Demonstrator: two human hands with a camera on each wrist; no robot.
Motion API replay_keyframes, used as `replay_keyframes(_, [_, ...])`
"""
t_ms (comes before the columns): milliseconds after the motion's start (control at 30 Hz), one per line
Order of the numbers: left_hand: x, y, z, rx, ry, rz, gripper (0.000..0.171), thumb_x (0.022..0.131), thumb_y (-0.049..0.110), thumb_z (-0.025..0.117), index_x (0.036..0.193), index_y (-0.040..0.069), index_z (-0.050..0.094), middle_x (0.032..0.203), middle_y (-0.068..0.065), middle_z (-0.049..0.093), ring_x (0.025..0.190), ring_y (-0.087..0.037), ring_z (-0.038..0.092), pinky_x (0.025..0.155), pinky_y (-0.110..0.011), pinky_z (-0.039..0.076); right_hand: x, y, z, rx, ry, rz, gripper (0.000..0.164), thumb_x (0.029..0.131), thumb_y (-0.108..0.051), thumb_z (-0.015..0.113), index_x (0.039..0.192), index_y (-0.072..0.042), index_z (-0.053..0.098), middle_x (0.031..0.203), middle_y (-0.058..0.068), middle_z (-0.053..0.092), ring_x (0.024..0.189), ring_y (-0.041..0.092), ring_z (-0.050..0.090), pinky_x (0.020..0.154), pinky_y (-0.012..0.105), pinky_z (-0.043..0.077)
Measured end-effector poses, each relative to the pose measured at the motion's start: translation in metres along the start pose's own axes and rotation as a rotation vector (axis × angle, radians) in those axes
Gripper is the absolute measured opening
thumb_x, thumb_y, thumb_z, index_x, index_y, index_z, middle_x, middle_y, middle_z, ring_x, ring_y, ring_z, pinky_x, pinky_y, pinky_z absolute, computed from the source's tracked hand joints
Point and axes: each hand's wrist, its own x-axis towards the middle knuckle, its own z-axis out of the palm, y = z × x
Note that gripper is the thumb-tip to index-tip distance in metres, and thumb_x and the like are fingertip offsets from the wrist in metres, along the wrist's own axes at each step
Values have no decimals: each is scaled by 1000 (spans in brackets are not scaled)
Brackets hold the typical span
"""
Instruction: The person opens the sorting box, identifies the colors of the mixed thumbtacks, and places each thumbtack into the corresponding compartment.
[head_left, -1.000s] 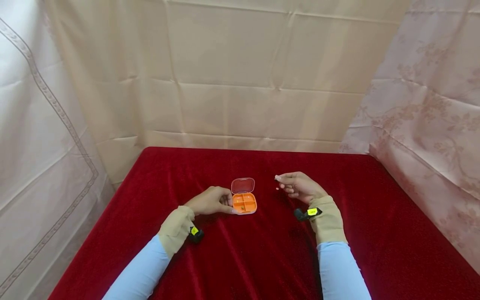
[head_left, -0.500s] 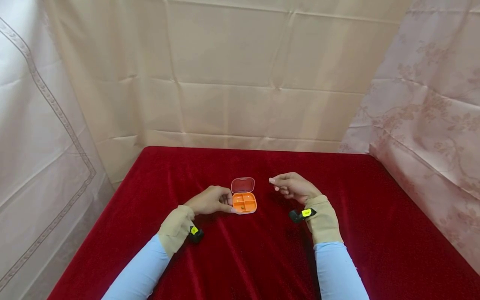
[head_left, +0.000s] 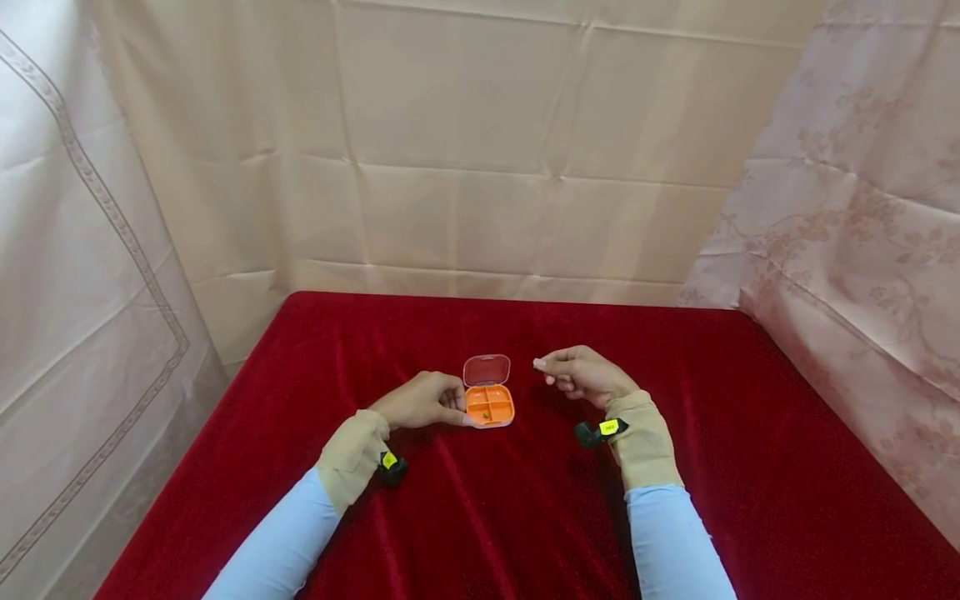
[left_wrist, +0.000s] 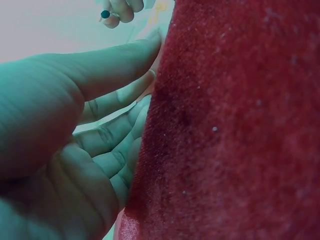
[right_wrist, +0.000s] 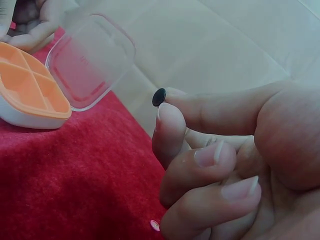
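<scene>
An orange pill box [head_left: 490, 406] with several compartments lies on the red cloth, its clear lid [head_left: 487, 370] swung up at the back. A tiny greenish piece [head_left: 486, 415] sits in the front left compartment. My left hand [head_left: 423, 402] grips the box's left side, thumb at the near corner and fingers behind. My right hand [head_left: 588, 372] is held to the right of the box, apart from it. Between thumb and index finger it pinches a small round black tablet [right_wrist: 159, 97], plain in the right wrist view; its other fingers are curled in.
A small pink piece [right_wrist: 155, 225] lies on the red cloth [head_left: 555, 517] below my right hand. Beige drapes [head_left: 480, 150] hang behind the table, with paler curtains at the left and right sides. Each wrist wears a black camera.
My right hand has moved a little left, nearer to the pill box, with the black tablet still pinched. The left hand and the box have stayed in place.
</scene>
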Motion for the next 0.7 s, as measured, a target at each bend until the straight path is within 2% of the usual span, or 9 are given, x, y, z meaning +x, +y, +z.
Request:
replay_keyframes(167, [0, 0, 0, -6, -2, -7, 20, 83, 30, 78, 86, 16, 63, 80, 4, 63, 77, -12, 59, 70, -26, 49, 0, -1, 4, -6, -6, -3, 41, 93, -25, 67, 102, 13, 55, 70, 3, 51, 53, 10, 32, 44, 22, 22])
replay_keyframes(467, [0, 1, 0, 0, 0, -2, 20, 83, 29, 78, 86, 16, 63, 80, 4, 62, 76, -11, 59, 69, -25, 49, 2, -2, 10, -51, -7, 15, 48, 94, -26, 65, 111, 18, 54, 72, 4, 50, 53, 10, 34, 46, 23, 24])
replay_keyframes(700, [-1, 2, 0, -13, -2, -7, 20, 83, 29, 78, 87, 15, 63, 81, 4, 63, 77, -12, 59, 69, -26, 49, 3, -2, 13, -59, -3, 23, 49, 93, -27, 67, 107, 18, 53, 71, 5, 50, 53, 11, 34, 46, 23, 24])
